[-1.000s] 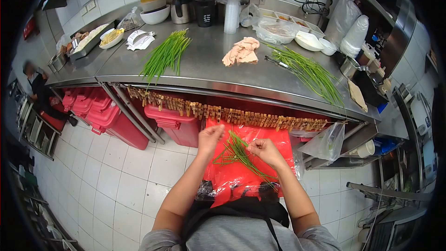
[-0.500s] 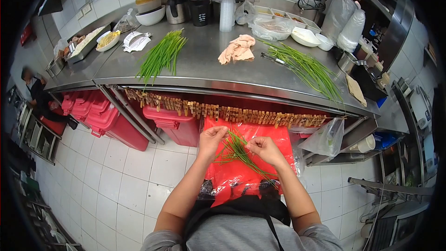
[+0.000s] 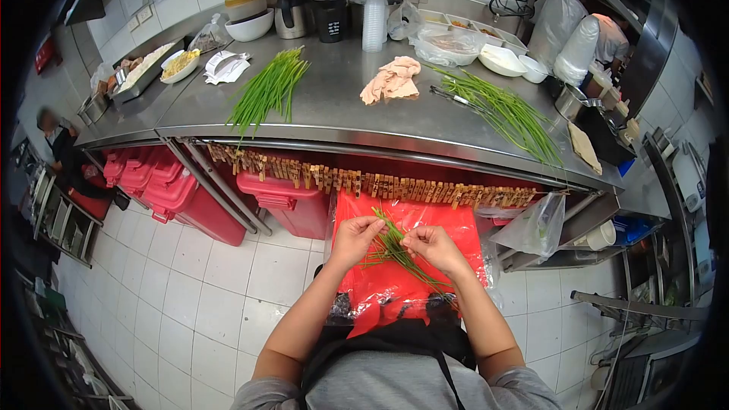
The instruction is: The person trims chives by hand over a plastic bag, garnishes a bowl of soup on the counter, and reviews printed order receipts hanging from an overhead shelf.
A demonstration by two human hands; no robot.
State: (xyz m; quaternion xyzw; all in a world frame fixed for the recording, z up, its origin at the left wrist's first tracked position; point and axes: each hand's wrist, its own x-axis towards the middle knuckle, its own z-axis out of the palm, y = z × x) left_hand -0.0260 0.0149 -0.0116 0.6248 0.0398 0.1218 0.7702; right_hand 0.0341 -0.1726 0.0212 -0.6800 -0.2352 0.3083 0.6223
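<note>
Thin green chives [image 3: 414, 266] lie loosely over a red plastic bag [image 3: 456, 224] spread across my lap. My left hand [image 3: 358, 240] is closed in a pinch at the upper left of these stalks, thumb against forefinger. Just right of it, my right hand [image 3: 434, 249] also pinches, with chive stalks at its fingertips. What exactly sits between the fingers is too small to make out fully. On the steel counter [image 3: 326, 110] ahead lie a bundle of chives [image 3: 269, 91] at left and a second bundle [image 3: 505, 110] at right.
A crumpled pink cloth [image 3: 391, 80] lies between the bundles, with tweezers [image 3: 449, 96] beside the right one. Clothespins [image 3: 364, 184] line the counter's underside. Red bins [image 3: 277, 190] stand below. A clear bag [image 3: 535, 228] hangs at right. One person [image 3: 57, 140] is far left, another [image 3: 610, 38] back right.
My left hand has moved a little right and down, closer to my right hand, which stays nearly in place. A person has come into view behind the stacked cups at back right.
</note>
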